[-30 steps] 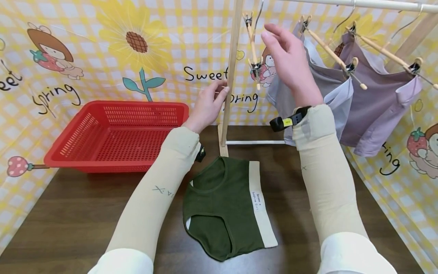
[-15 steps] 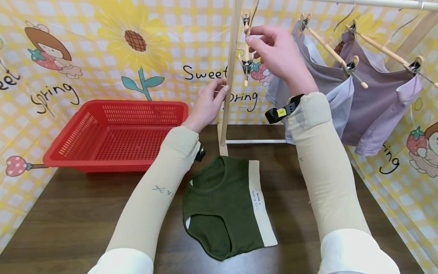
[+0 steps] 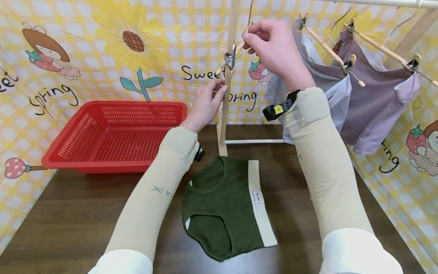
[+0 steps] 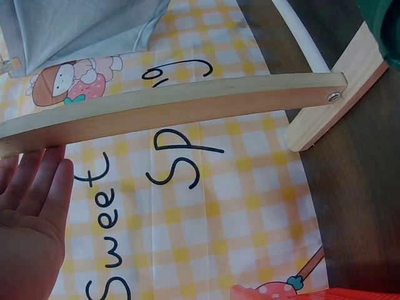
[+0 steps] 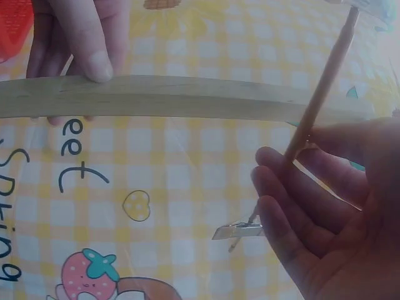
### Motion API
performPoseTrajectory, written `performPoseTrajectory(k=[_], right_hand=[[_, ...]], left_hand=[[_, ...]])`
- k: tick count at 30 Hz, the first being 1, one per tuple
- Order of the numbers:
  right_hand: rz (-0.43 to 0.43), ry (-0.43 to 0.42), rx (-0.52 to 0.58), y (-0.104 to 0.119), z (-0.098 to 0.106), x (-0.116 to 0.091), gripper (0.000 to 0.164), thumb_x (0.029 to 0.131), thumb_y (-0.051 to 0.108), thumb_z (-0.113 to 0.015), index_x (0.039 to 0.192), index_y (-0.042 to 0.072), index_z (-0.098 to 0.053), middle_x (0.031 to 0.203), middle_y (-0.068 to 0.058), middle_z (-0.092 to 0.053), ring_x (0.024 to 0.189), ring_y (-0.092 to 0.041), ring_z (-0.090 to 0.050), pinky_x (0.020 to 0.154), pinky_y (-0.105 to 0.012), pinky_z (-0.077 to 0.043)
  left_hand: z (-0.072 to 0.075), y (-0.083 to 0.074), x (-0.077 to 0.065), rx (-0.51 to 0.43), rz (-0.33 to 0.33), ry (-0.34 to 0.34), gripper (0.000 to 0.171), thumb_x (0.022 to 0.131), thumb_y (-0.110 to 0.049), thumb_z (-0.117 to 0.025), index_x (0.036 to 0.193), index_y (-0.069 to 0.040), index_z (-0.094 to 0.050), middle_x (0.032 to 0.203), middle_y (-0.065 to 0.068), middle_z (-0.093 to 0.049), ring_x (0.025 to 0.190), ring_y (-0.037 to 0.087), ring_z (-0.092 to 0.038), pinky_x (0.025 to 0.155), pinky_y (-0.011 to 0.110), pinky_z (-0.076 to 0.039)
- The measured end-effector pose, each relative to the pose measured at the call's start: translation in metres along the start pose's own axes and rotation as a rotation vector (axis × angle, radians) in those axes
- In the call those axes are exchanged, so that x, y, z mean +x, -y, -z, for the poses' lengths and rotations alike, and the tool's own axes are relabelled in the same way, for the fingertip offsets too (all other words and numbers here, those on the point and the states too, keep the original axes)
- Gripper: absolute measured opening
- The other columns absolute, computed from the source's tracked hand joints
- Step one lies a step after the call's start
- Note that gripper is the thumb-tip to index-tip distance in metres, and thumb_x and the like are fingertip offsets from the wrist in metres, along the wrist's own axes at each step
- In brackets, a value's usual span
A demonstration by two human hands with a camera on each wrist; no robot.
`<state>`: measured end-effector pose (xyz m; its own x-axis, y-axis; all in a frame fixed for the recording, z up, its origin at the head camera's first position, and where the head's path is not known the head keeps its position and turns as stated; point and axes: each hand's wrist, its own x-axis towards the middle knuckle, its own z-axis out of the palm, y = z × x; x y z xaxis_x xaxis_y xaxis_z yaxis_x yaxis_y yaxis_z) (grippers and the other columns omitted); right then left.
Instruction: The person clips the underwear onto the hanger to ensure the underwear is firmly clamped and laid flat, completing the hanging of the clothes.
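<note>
My right hand (image 3: 278, 51) pinches the wooden bar of a clip hanger (image 5: 322, 81) between thumb and fingers, near its middle. One metal clip (image 3: 230, 59) of the hanger stands in front of the rack's wooden post (image 3: 226, 102). My left hand (image 3: 205, 102) grips that post lower down; in the right wrist view its thumb (image 5: 99, 65) lies on the near side and fingertips show past the far edge. Dark green briefs (image 3: 212, 203) with a cream waistband (image 3: 261, 205) lie flat on the brown table (image 3: 85, 217), in front of the post.
A red plastic basket (image 3: 102, 164) stands at the left back. On the right, a grey garment (image 3: 316, 72) and a mauve garment (image 3: 371, 87) hang by clip hangers from the rack's white rail (image 3: 376, 3). A yellow checked cloth (image 3: 191, 38) covers the walls.
My right hand has reached left and taken hold of the clip hanger's bar. The hanger has turned, its near clip swinging left across the post. My left hand stays on the post.
</note>
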<state>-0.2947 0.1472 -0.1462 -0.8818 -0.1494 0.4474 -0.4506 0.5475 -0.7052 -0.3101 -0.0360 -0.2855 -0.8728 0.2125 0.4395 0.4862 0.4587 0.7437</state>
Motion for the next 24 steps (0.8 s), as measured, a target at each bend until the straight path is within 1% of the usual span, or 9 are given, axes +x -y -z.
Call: performPoseTrajectory(k=[2, 5, 10, 14, 20, 24], right_hand=[[0.019, -0.014, -0.011, 0.003, 0.002, 0.001, 0.023, 0.093, 0.03, -0.058, 0.102, 0.011, -0.066, 0.092, -0.003, -0.067, 0.086, -0.018, -0.06, 0.075, -0.025, -0.043], [0.043, -0.045, 0.001, 0.007, 0.006, 0.0, 0.021, 0.093, 0.028, -0.058, 0.1, 0.01, -0.066, 0.09, -0.003, -0.067, 0.085, -0.018, -0.06, 0.079, -0.024, -0.044], [0.075, -0.068, 0.017, 0.01, 0.01, -0.003, 0.019, 0.093, 0.025, -0.058, 0.099, 0.009, -0.066, 0.089, -0.004, -0.067, 0.084, -0.018, -0.06, 0.075, -0.024, -0.044], [0.076, -0.07, 0.009, 0.012, 0.012, -0.007, 0.02, 0.093, 0.025, -0.058, 0.101, 0.009, -0.067, 0.091, -0.004, -0.066, 0.084, -0.017, -0.06, 0.07, -0.024, -0.044], [0.068, -0.073, 0.006, 0.014, 0.015, -0.017, 0.022, 0.093, 0.026, -0.059, 0.104, 0.009, -0.067, 0.091, -0.003, -0.066, 0.083, -0.017, -0.06, 0.072, -0.024, -0.044], [0.09, -0.073, 0.037, 0.019, 0.016, -0.029, 0.021, 0.092, 0.023, -0.06, 0.102, 0.006, -0.068, 0.09, -0.004, -0.065, 0.081, -0.019, -0.06, 0.073, -0.024, -0.045]], left_hand=[[0.0, -0.001, 0.0, 0.001, 0.003, -0.002, 0.037, 0.099, -0.033, -0.045, 0.129, -0.011, -0.053, 0.112, 0.001, -0.061, 0.097, 0.006, -0.057, 0.082, 0.018, -0.043], [0.0, -0.001, 0.0, 0.002, 0.001, -0.002, 0.038, 0.099, -0.033, -0.045, 0.129, -0.011, -0.052, 0.111, 0.0, -0.061, 0.097, 0.006, -0.057, 0.081, 0.018, -0.044], [-0.001, 0.0, 0.001, 0.002, -0.001, 0.0, 0.04, 0.099, -0.035, -0.045, 0.13, -0.011, -0.052, 0.112, 0.001, -0.06, 0.097, 0.006, -0.057, 0.082, 0.018, -0.044], [-0.001, 0.001, 0.001, 0.003, 0.001, -0.001, 0.04, 0.099, -0.036, -0.045, 0.13, -0.011, -0.052, 0.111, 0.001, -0.06, 0.097, 0.006, -0.057, 0.081, 0.018, -0.044], [-0.001, 0.001, 0.0, 0.007, 0.003, -0.002, 0.041, 0.099, -0.036, -0.044, 0.13, -0.011, -0.052, 0.112, 0.001, -0.06, 0.097, 0.007, -0.057, 0.081, 0.018, -0.044], [-0.001, 0.002, 0.001, 0.004, -0.001, -0.005, 0.04, 0.099, -0.036, -0.045, 0.13, -0.011, -0.052, 0.112, 0.001, -0.06, 0.097, 0.007, -0.057, 0.081, 0.018, -0.043]])
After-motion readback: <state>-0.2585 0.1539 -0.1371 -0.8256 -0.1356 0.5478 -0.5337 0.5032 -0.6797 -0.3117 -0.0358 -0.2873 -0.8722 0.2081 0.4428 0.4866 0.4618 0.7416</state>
